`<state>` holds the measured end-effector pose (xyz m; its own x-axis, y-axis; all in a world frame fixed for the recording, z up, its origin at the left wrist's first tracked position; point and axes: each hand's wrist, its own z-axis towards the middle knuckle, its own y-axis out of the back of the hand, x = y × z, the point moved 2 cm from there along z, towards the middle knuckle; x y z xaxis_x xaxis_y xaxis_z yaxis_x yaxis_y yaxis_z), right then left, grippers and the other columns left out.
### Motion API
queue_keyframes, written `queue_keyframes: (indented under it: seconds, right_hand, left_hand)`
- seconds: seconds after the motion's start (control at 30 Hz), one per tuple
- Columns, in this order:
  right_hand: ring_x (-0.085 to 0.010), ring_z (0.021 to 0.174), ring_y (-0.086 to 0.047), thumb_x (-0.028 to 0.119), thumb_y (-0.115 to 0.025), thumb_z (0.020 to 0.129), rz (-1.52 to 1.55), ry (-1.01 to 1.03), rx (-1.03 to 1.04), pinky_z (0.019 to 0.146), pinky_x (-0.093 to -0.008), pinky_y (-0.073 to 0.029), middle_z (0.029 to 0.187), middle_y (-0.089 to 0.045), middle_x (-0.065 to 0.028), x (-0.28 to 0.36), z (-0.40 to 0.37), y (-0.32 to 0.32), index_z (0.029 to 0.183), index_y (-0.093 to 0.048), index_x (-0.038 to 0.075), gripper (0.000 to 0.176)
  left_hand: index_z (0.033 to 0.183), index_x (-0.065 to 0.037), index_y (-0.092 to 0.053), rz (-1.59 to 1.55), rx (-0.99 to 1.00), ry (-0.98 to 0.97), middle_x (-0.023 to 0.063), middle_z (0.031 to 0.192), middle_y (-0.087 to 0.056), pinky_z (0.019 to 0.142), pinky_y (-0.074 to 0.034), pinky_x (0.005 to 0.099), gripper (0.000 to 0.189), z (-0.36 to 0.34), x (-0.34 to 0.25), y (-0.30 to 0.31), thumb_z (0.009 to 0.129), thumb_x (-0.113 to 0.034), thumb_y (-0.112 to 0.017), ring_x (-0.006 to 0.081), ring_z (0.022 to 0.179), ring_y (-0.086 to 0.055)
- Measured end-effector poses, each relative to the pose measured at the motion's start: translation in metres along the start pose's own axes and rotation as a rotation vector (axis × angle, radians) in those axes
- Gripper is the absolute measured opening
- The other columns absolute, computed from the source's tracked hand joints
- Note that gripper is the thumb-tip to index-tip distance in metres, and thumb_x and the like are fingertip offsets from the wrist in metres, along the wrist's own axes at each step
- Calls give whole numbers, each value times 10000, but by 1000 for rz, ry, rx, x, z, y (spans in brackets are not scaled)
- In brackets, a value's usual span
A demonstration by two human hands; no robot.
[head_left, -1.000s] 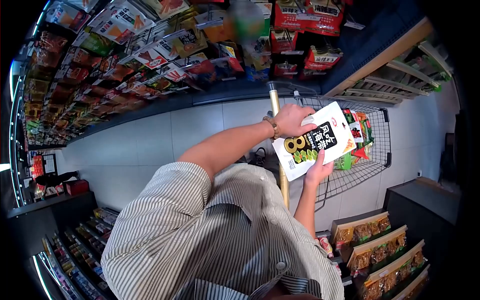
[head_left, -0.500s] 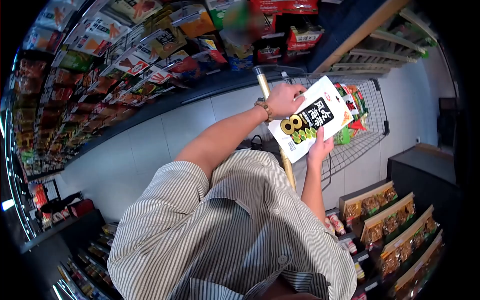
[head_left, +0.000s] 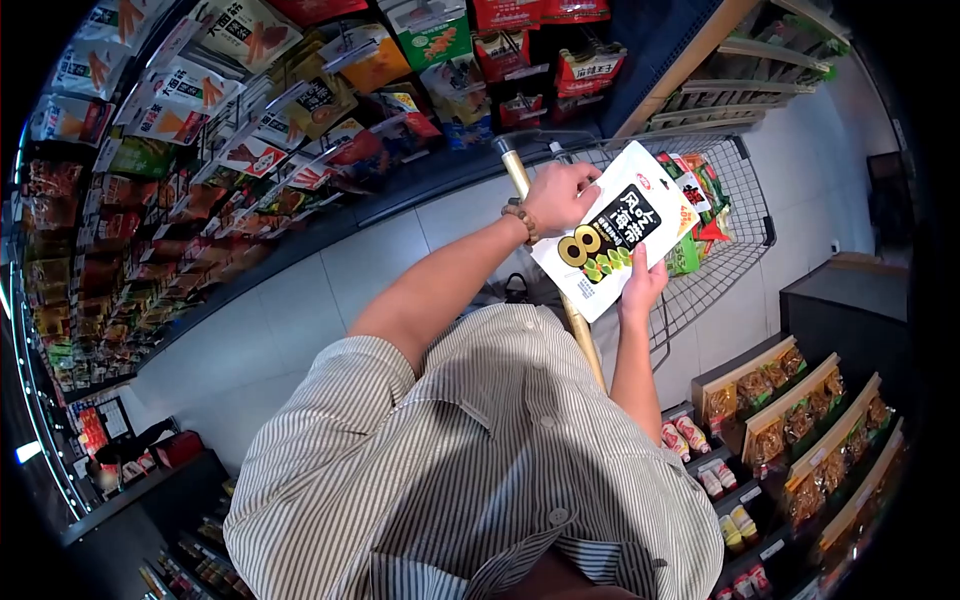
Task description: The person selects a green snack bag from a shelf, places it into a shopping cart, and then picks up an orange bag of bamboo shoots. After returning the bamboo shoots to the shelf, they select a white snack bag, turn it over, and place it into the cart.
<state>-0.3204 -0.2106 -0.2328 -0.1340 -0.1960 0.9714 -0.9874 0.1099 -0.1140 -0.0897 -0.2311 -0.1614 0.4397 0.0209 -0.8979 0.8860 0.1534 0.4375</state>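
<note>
A white snack pouch (head_left: 652, 177) with a black label, a large figure 8 and green pieces printed on it is tilted above the cart handle. My left hand (head_left: 562, 198), with a beaded bracelet at its wrist, has its fingers curled at the pouch's upper left edge. On the lower right side, my right hand (head_left: 642, 288) grips the pouch with the thumb on its front. Beneath runs the gold-coloured handle (head_left: 581, 335) of a wire shopping cart (head_left: 745, 190). Inside the cart are red and green packets (head_left: 708, 200), partly hidden by the pouch.
Hanging snack bags (head_left: 245, 35) fill a rack at the left and top. At the lower right, stepped shelves (head_left: 790, 400) hold bagged goods and small bottles. Greenish goods stand on shelves (head_left: 760, 70) at the upper right. Grey floor tiles (head_left: 330, 275) lie between.
The view has shifted slightly, and more of the right-hand shelves shows. Both hands keep nearly the same hold on the pouch, which is turned a little.
</note>
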Motion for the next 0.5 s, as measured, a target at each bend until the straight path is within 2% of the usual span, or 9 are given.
queue_keyframes:
  seconds: [0.27,0.33,0.5]
  right_hand:
    - [-134,916,-611,106,-603,988,37,-4,11,806,-286,-490,1071,-673,-87,3,4,-2,1178,-617,-66,256]
    - [-140,928,-612,112,-597,992,14,-20,8,808,-293,-494,1084,-666,-94,8,4,-3,1180,-611,-66,260]
    - [-171,970,-627,113,-574,1001,13,-70,19,832,-321,-518,1157,-647,-127,15,4,-4,1219,-575,-73,287]
  left_hand:
    - [1015,-13,-707,31,2,-50,150,738,-699,650,-528,378,281,2,1,0,838,-225,-654,299,656,-682]
    - [983,-24,-708,43,-52,-87,141,728,-696,639,-524,389,274,1,3,-4,826,-245,-670,313,654,-677]
    - [1014,-47,-707,57,-57,-65,138,740,-699,645,-524,414,298,3,6,-8,818,-269,-676,327,681,-679]
